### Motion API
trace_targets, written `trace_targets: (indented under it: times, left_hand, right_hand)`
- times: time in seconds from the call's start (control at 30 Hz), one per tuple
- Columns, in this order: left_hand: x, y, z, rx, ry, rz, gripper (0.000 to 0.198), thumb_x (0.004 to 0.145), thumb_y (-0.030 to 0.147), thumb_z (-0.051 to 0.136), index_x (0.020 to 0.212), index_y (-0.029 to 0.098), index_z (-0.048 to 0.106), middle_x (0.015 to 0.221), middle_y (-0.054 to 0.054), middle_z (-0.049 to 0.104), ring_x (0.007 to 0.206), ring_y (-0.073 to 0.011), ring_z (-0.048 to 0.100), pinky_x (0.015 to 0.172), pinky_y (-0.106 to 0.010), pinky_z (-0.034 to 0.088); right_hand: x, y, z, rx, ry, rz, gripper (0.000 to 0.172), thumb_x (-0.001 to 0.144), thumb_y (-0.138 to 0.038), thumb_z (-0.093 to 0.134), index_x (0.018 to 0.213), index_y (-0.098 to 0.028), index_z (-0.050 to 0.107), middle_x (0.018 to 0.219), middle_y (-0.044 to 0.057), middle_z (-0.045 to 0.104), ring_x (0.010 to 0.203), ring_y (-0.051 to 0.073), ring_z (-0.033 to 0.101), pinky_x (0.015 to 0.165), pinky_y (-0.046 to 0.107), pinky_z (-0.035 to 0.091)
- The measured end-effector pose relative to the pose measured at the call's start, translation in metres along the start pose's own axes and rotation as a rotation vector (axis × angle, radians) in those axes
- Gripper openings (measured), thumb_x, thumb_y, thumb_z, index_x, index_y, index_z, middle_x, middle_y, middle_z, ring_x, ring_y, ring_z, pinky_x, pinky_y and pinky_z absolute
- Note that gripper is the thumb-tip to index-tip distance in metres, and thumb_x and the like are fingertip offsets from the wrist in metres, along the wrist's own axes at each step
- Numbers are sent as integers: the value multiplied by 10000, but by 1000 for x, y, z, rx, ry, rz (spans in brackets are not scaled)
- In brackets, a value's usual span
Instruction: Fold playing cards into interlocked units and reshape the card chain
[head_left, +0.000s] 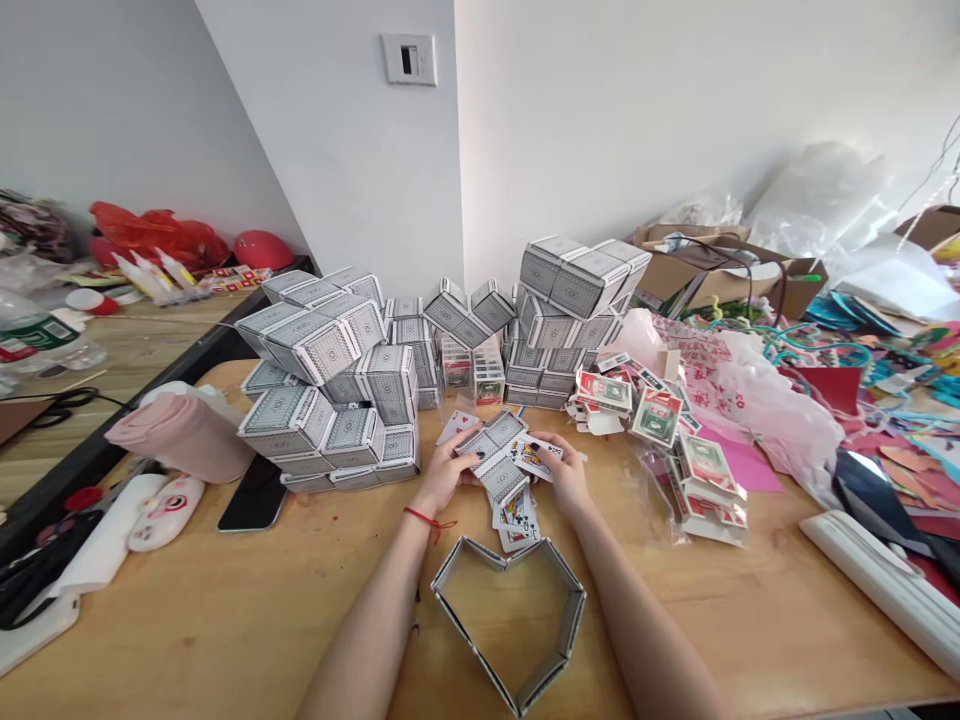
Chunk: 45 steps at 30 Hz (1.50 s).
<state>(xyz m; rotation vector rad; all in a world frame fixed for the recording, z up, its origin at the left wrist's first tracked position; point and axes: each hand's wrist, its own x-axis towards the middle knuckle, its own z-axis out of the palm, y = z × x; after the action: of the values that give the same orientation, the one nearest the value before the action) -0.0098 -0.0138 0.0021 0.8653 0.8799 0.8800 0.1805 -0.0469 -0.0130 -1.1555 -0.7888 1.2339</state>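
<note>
Near the middle of the table, my left hand (445, 474) grips a flat piece of joined playing cards (496, 432), grey patterned backs up. My right hand (567, 474) pinches a face-up playing card (531, 452) against the piece's right side. Loose face cards (517, 522) lie just below, and a red-suited card (456, 426) lies beyond my left fingers. Between my forearms stands a heart-shaped frame (576, 622) of folded cards, open in the middle. Stacked grey card blocks (311, 335) rise on the left, with another stack (574, 280) at the back right.
Red and green card boxes (660, 415) pile up right of my hands, beside a pinkish plastic bag (780, 400). A dark phone (253, 495) and a pink roll (180, 432) lie on the left. A white bar-shaped tool (877, 580) lies at the right edge.
</note>
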Motion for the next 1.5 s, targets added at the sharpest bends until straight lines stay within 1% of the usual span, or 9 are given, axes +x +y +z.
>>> trace_targets:
  times: [0.2, 0.3, 0.43, 0.5, 0.67, 0.73, 0.87, 1.1, 1.5]
  left_hand:
    - [7, -10, -6, 67, 0, 80, 492, 627, 162, 604, 1114, 201, 544, 1047, -58, 592, 801, -167, 580, 657, -278, 483]
    - [10, -13, -8, 133, 11, 133, 459, 620, 162, 608, 1076, 170, 550, 1047, -72, 600, 876, -190, 577, 737, -303, 465]
    - [10, -12, -7, 244, 74, 212, 398, 624, 148, 606, 1017, 152, 547, 1018, -75, 615, 956, -209, 560, 841, -349, 424]
    - [9, -12, -5, 284, 67, 236, 417, 650, 146, 586, 1062, 163, 526, 1041, -74, 609, 978, -206, 554, 872, -360, 409]
    - [9, -12, -4, 328, 14, 283, 512, 676, 134, 569, 1178, 193, 489, 1237, -65, 510, 1138, -208, 460, 991, -360, 313]
    - [10, -12, -6, 313, 3, 266, 522, 682, 149, 571, 1194, 192, 483, 1256, -63, 496, 1159, -215, 443, 1001, -369, 306]
    - [11, -14, -10, 305, -5, 242, 525, 682, 160, 579, 1197, 192, 481, 1250, -64, 503, 1142, -216, 463, 992, -378, 323]
    - [6, -10, -6, 347, 30, 267, 476, 688, 157, 558, 1159, 173, 496, 1215, -63, 531, 1110, -205, 491, 970, -370, 356]
    - [5, -7, 0, 460, 140, 346, 409, 701, 248, 538, 1101, 169, 510, 1135, -65, 577, 1030, -217, 540, 911, -381, 415]
  right_hand:
    - [-3, -1, 2, -77, 117, -73, 330, 628, -358, 632, 888, -156, 619, 671, 33, 640, 418, 109, 514, 369, 233, 436]
    - [-4, 0, 3, -110, 128, -97, 321, 634, -363, 621, 882, -160, 624, 724, 47, 651, 467, 123, 536, 390, 234, 440]
    - [-3, 5, 4, -161, 130, -129, 310, 639, -368, 617, 871, -163, 632, 803, 63, 656, 551, 141, 561, 440, 234, 446]
    - [-3, 7, 4, -173, 136, -140, 327, 639, -379, 618, 880, -160, 634, 831, 70, 655, 585, 149, 569, 469, 238, 451]
    - [-2, 10, 3, -186, 151, -142, 376, 643, -422, 611, 913, -162, 630, 832, 68, 662, 565, 147, 566, 468, 247, 442]
    - [-2, 10, 3, -199, 147, -159, 373, 649, -422, 606, 917, -165, 632, 839, 68, 665, 590, 155, 579, 495, 256, 452]
    - [-3, 9, 4, -219, 151, -203, 349, 669, -399, 592, 918, -159, 631, 900, 83, 660, 721, 186, 599, 618, 288, 477]
    - [-1, 14, 7, -245, 165, -224, 337, 683, -360, 582, 943, -151, 627, 946, 99, 653, 841, 216, 588, 757, 345, 449]
    - [7, 15, 5, -318, 153, -249, 279, 702, -362, 558, 864, -147, 627, 864, 83, 667, 785, 198, 598, 736, 311, 447]
